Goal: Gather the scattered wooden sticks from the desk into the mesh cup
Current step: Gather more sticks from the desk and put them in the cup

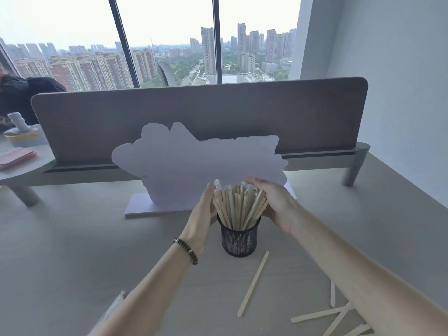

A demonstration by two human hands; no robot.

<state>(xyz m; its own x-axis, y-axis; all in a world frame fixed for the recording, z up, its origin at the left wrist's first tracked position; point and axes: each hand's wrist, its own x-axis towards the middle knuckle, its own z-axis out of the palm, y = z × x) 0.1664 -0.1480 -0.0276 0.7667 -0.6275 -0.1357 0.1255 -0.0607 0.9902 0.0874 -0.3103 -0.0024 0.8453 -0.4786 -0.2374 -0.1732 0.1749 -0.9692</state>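
Black mesh cup [239, 241] stood upright on the counter [97, 238], near its middle, packed with a fanned bundle of wooden sticks [238, 204] rising well above the rim. Left hand [202, 214] lay flat against the left side of the bundle, fingers straight, gripping nothing. Right hand [274, 204] cupped the right side and top of the bundle, fingers loosely arched over the stick ends, palm touching them (whether any single stick was pinched could not be told). A beaded bracelet [185, 250] sat on the left wrist.

Still loose on the counter: one long stick [253, 283] just in front of the cup, lying diagonally, and several crossed sticks [322, 316] at lower right, partly hidden by the right forearm. A white cut-out board [194, 166] stood behind the cup.
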